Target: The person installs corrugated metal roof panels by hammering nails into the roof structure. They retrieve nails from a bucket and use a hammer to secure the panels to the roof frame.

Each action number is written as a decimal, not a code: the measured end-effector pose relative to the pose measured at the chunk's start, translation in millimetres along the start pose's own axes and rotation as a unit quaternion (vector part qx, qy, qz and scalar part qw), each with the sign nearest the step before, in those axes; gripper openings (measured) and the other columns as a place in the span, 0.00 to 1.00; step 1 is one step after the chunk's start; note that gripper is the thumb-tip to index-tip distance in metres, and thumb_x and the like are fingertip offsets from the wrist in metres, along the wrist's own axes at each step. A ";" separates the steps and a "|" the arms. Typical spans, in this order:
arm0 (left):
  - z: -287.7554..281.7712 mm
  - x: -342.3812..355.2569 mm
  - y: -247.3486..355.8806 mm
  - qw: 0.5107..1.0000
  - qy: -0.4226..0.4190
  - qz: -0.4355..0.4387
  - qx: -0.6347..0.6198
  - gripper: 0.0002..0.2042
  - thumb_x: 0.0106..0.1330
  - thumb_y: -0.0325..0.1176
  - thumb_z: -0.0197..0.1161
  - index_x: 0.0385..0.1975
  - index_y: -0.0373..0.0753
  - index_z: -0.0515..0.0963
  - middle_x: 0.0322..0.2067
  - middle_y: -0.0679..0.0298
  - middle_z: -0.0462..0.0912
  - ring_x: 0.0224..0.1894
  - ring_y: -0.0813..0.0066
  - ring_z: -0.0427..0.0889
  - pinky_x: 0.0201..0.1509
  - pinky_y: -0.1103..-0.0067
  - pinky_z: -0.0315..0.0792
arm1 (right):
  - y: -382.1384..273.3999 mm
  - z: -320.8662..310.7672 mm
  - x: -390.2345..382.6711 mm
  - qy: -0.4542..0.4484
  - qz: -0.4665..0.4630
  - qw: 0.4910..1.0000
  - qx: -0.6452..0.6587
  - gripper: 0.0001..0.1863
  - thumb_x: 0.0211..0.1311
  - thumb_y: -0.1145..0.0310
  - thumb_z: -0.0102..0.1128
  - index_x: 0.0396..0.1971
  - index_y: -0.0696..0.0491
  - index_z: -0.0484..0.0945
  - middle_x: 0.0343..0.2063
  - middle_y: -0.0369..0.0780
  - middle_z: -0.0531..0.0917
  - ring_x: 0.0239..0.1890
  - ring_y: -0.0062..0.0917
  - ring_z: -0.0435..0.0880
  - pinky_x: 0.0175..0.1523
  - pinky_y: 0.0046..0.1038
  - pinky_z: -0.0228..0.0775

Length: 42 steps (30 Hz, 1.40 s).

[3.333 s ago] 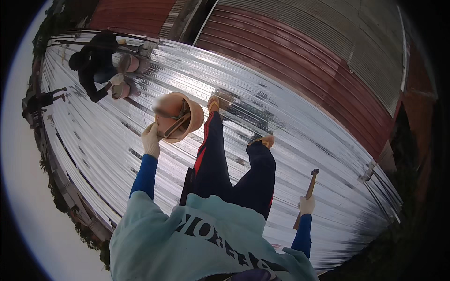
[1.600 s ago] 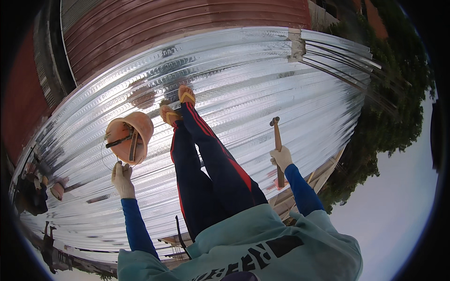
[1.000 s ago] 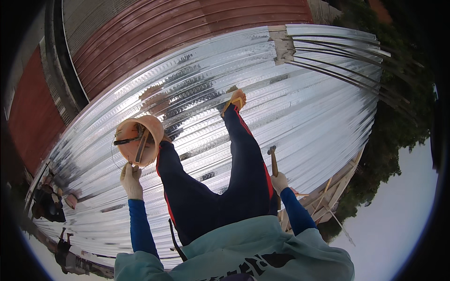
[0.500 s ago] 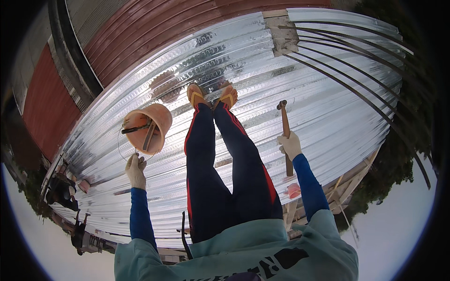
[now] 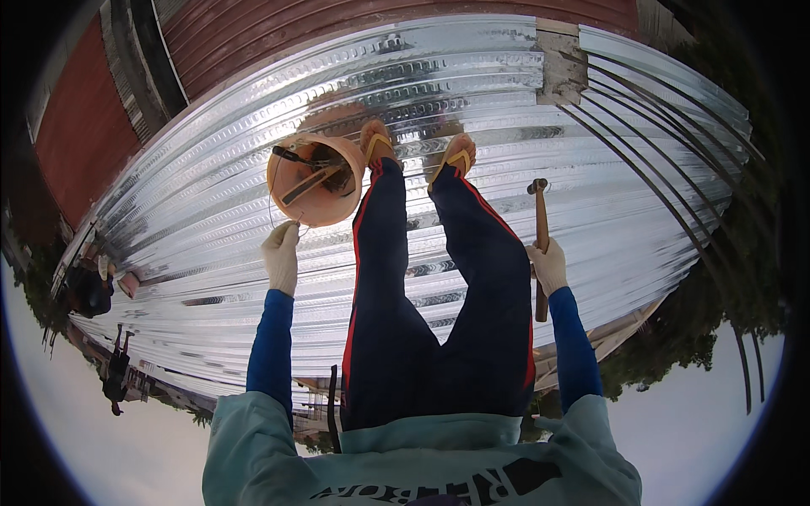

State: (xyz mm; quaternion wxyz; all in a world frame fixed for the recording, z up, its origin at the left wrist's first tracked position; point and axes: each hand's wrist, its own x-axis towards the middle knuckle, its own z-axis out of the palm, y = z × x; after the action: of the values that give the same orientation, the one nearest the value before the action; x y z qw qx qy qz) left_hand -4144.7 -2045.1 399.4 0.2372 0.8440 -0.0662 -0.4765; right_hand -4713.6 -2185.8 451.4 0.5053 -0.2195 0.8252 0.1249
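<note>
My left hand (image 5: pixel 281 253), in a pale glove, grips the wire handle of an orange bucket (image 5: pixel 304 214). The bucket is tilted with its mouth toward the camera and holds dark tools and wooden strips, too jumbled to name each. My right hand (image 5: pixel 548 264), also gloved, is closed round the wooden handle of a hammer (image 5: pixel 542 218), whose metal head is at the top. My feet in yellow sandals, left (image 5: pixel 377 143) and right (image 5: pixel 456 158), are on silvery corrugated metal sheets (image 5: pixel 607 219) beside the bucket.
Long dark bars (image 5: pixel 641 169) lie across the sheets' right end, near a grey patch (image 5: pixel 562 72). Red roofing (image 5: pixel 396 17) borders the top. At left a dark-clothed person (image 5: pixel 93 291) bends beside a small bucket (image 5: pixel 128 285); another (image 5: pixel 116 375) is farther off. Trees and sky line the edges.
The view has swung from the co-worker toward the dark bars. My feet have stepped along the sheets. The bucket, still in my left hand, now sits higher in view, closer to my left foot.
</note>
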 end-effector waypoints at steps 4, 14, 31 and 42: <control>23.4 -2.4 -13.6 0.998 0.053 0.017 -0.024 0.16 0.76 0.33 0.68 0.53 0.26 0.88 0.41 0.61 0.91 0.42 0.78 0.83 0.49 0.78 0.78 | -16.9 -13.9 22.1 -0.006 -0.008 1.000 -0.008 0.12 0.66 0.68 0.71 0.41 0.55 0.77 0.27 0.36 0.81 0.19 0.22 0.82 0.23 0.27 0.73; 67.0 19.8 -30.0 0.980 0.148 -0.024 -0.128 0.16 0.78 0.35 0.67 0.54 0.27 0.87 0.44 0.60 0.90 0.47 0.73 0.88 0.56 0.74 0.83 | -68.0 -53.6 94.6 -0.029 -0.060 0.995 -0.081 0.12 0.66 0.67 0.71 0.40 0.56 0.76 0.25 0.35 0.78 0.19 0.21 0.81 0.23 0.27 0.72; 239.2 48.2 128.2 0.911 0.064 0.349 0.212 0.09 0.79 0.30 0.63 0.53 0.33 0.83 0.68 0.45 0.80 0.66 0.47 0.84 0.68 0.63 0.77 | -189.1 10.3 313.8 0.140 -0.310 0.930 -0.138 0.19 0.65 0.63 0.73 0.52 0.54 0.83 0.35 0.45 0.89 0.39 0.40 0.90 0.49 0.41 0.81; 606.7 281.5 161.9 0.738 -0.013 0.582 0.341 0.06 0.72 0.28 0.62 0.41 0.32 0.81 0.52 0.52 0.78 0.59 0.49 0.77 0.66 0.58 0.72 | -247.4 85.2 442.7 0.217 -0.505 0.824 -0.138 0.17 0.63 0.63 0.76 0.44 0.60 0.86 0.66 0.50 0.77 0.67 0.54 0.76 0.65 0.50 0.76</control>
State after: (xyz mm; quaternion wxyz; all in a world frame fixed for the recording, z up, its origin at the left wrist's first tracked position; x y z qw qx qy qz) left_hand -4482.0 -2487.1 -6.0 0.1639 0.6593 -0.7054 -0.2023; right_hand -4700.3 -2469.6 22.8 0.2704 -0.6946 0.6610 -0.0861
